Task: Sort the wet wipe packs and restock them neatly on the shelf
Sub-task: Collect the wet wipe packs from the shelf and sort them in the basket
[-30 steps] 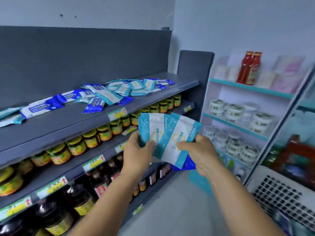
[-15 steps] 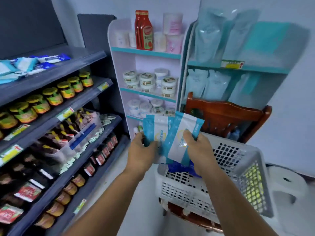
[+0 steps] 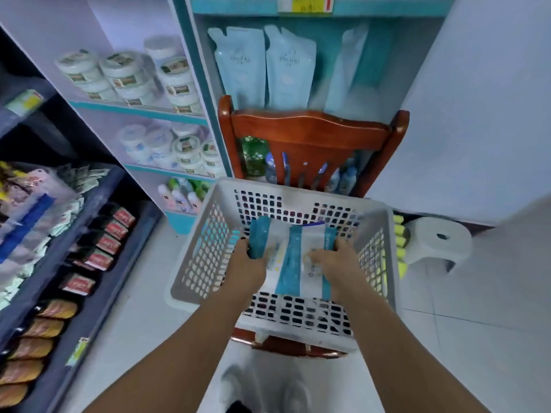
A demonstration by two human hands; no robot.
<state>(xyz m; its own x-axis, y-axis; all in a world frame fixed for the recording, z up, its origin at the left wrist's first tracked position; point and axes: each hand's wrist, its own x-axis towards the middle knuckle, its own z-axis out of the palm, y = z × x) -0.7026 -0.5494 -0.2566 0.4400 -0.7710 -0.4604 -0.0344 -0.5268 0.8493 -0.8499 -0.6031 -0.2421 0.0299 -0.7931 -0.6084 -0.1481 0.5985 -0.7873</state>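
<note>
A small bunch of wet wipe packs (image 3: 290, 257), white with teal stripes, is held low inside a white perforated plastic basket (image 3: 193, 263). The left hand (image 3: 249, 271) grips the bunch at its left edge, fingers curled round a teal strip. The right hand (image 3: 335, 265) grips the right side, fingers curled over the top of the packs. Both forearms reach forward from the bottom of the view. The exact count of packs cannot be told, as they overlap and the picture is blurred. A sliver of a dark blue pack (image 3: 313, 224) shows just behind the bunch, near the far wall of the basket.

The basket sits on the seat of a reddish-brown wooden chair (image 3: 310, 132), whose back rises behind it. Behind the chair stands a teal-edged shelf unit (image 3: 372, 8) with pale blue refill pouches (image 3: 264, 70) standing upright, and small bottles lower down, seen through the chair back. To the left is a white shelf unit (image 3: 134, 110) with round white tubs (image 3: 128, 76) stacked on 2 levels. Further left, a dark grey shelf (image 3: 89, 210) holds sachets and rows of jars with red labels (image 3: 107, 244). To the right of the basket, a grey plastic stool (image 3: 438, 239) stands on the pale tiled floor (image 3: 477, 338), against a plain white wall.
</note>
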